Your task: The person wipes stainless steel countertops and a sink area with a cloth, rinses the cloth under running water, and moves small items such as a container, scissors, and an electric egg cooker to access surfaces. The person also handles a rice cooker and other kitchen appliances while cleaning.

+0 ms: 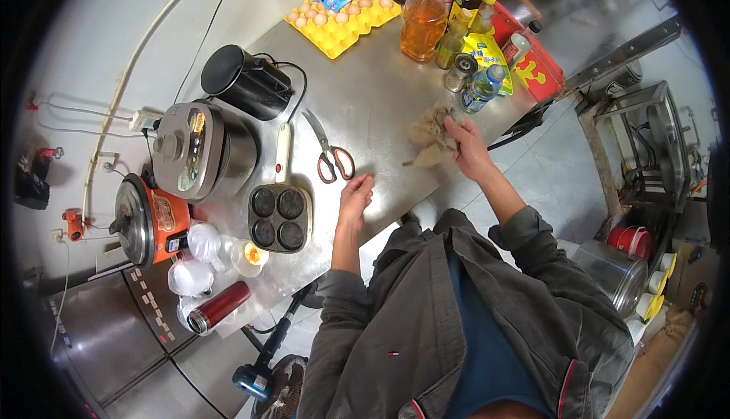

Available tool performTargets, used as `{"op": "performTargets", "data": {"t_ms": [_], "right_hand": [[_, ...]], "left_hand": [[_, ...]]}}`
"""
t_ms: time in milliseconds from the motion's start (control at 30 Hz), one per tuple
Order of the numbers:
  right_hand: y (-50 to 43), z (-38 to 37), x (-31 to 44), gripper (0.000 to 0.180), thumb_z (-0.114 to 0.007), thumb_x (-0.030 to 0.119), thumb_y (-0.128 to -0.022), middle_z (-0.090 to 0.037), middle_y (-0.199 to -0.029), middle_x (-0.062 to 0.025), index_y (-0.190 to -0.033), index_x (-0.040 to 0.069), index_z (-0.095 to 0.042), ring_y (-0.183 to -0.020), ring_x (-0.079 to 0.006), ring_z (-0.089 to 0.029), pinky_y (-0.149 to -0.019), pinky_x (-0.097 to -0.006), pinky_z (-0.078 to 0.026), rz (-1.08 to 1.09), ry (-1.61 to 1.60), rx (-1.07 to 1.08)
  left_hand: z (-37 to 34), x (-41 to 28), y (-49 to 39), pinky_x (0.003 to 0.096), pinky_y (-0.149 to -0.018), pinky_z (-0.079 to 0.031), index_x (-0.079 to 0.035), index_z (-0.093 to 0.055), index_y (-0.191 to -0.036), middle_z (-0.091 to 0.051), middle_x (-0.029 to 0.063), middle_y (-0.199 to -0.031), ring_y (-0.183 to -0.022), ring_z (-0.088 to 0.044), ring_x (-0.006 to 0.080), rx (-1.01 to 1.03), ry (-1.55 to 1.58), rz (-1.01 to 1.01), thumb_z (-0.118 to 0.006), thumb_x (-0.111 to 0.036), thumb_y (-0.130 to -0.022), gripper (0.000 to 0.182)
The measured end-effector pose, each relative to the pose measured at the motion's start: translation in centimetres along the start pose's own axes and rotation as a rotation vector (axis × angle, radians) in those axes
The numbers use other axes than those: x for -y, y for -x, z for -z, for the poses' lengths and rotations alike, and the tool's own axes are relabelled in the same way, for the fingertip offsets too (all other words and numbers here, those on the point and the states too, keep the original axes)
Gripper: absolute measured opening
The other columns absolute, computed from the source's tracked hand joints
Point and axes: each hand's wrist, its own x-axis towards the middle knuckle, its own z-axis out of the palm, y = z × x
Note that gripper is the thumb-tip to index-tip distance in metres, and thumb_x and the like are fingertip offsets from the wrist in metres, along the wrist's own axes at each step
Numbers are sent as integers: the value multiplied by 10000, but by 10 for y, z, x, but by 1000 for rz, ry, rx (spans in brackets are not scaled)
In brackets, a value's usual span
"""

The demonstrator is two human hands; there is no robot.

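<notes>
My right hand (471, 146) grips a crumpled brown cloth (432, 140), blurred, over the right part of the steel table (373, 99). Close to the table's front edge, my left hand (356, 201) has its fingers curled together, and nothing shows in them. Just beyond those fingers lies a pair of scissors (327, 148) with black and orange handles, blades pointing away from me. Left of the scissors rests a four-hole frying pan (280, 217) with a cream handle. A small bottle with a blue cap (483, 89) stands just past the cloth.
At left are a black electric kettle (245, 82), a pressure cooker (199, 151), an orange rice cooker (168, 219), a red thermos (219, 306) and a cup (249, 256). A yellow egg tray (336, 40) and an oil jug (423, 25) stand at the back.
</notes>
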Motion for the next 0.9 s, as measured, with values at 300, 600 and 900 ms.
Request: {"op": "performTargets", "data": {"t_ms": [300, 600, 900], "right_hand": [[-66, 37, -70, 602, -697, 426, -868, -542, -1369, -147, -1351, 90, -571, -1288, -378, -470, -1077, -492, -367, 628, 1496, -373], [-117, -33, -117, 503, -598, 331, -930, -445, -1502, -140, -1380, 112, -551, -1420, -362, -364, -1140, -510, -321, 814, 1595, 461], [-204, -44, -71, 447, -569, 241, -943, -501, -1374, -223, -1334, 31, -519, -1295, -404, -456, -1082, -496, -371, 732, 1499, 1]], "left_hand": [[30, 50, 44, 224, -647, -450, -48, -646, -1161, -629, -21, -890, -716, -537, 53, -116, 302, 132, -616, -210, -1005, 227], [50, 81, 72, 216, -702, -483, -38, -662, -1148, -644, 8, -940, -761, -562, 77, -350, 252, 70, -601, -139, -1002, 187], [51, 57, 61, 255, -766, -493, 6, -627, -1176, -651, 38, -1007, -883, -587, 117, -485, -145, -204, -612, -132, -990, 232]]}}
